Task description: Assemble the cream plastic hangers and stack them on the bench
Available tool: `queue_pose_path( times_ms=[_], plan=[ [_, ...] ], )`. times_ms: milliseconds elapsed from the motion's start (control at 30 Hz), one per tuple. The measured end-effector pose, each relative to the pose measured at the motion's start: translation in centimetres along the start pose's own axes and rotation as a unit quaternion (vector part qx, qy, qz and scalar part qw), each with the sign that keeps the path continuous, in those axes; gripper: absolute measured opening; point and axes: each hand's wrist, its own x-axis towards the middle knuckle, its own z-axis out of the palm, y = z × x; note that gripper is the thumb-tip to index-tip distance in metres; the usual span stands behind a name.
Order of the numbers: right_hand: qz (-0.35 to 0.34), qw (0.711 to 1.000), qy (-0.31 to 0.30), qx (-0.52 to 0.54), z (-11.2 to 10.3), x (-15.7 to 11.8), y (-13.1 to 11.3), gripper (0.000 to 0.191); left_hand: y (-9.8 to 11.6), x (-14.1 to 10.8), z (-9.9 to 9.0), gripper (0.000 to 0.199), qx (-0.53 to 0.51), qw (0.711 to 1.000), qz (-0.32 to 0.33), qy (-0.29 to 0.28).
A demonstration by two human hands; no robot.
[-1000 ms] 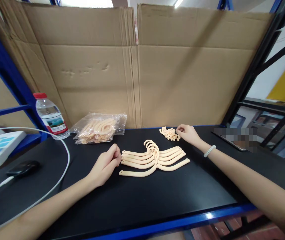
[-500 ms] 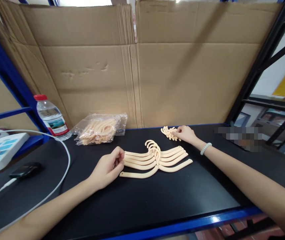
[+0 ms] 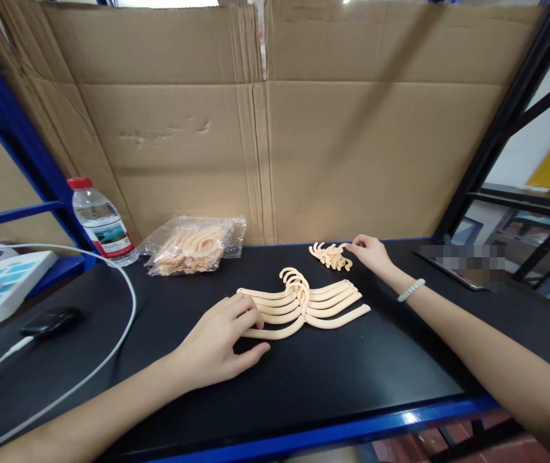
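Several cream-coloured hanger-shaped pieces (image 3: pixel 323 319) lie overlapped in a row on the black table, their hooks curling up at the centre. My left hand (image 3: pixel 231 334) is over their left ends, its thumb and fingers apart, with the fingertips at the nearest piece. Farther back sits a small pile of cream curved pieces (image 3: pixel 333 257). At the right edge of that pile is my right hand (image 3: pixel 369 252), fingers bent together; whether a small piece is between the fingertips cannot be made out.
A clear plastic bag of cream pieces (image 3: pixel 191 247) lies at the back left, beside a water bottle (image 3: pixel 106 225). A white cable (image 3: pixel 133 308), a black device (image 3: pixel 51 321) and a power strip (image 3: pixel 0 289) are at left. Cardboard (image 3: pixel 352 141) stands behind the table (image 3: pixel 352 386).
My left hand has opened and moved right over the left ends of the hanger-shaped pieces. My right hand has shifted slightly right, to the edge of the small pile.
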Motion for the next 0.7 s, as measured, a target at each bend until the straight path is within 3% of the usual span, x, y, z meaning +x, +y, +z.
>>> queue_pose_path(
  times_ms=[133, 233, 533, 700],
  plan=[
    [0.007, 0.995, 0.041, 0.09, -1.6, 0.1, -0.1, 0.025, 0.0, -0.1, 0.5, 0.011, -0.01, 1.0, -0.004, -0.015],
    [0.018, 0.984, 0.039, 0.172, -2.7, -0.3, -0.7, 0.03, -0.2, -0.1, 0.8, 0.007, -0.028, 1.0, -0.005, -0.006],
    [0.076, 0.92, -0.095, 0.372, -4.0, -4.3, -2.6, 0.026, -0.2, 0.0, 1.0, 0.008, -0.065, 0.997, -0.023, -0.022],
    [0.125, 0.89, -0.171, 0.404, -3.7, -5.1, -3.0, 0.03, -0.2, 0.0, 1.0, 0.008, -0.075, 0.997, -0.022, -0.026]
  ],
)
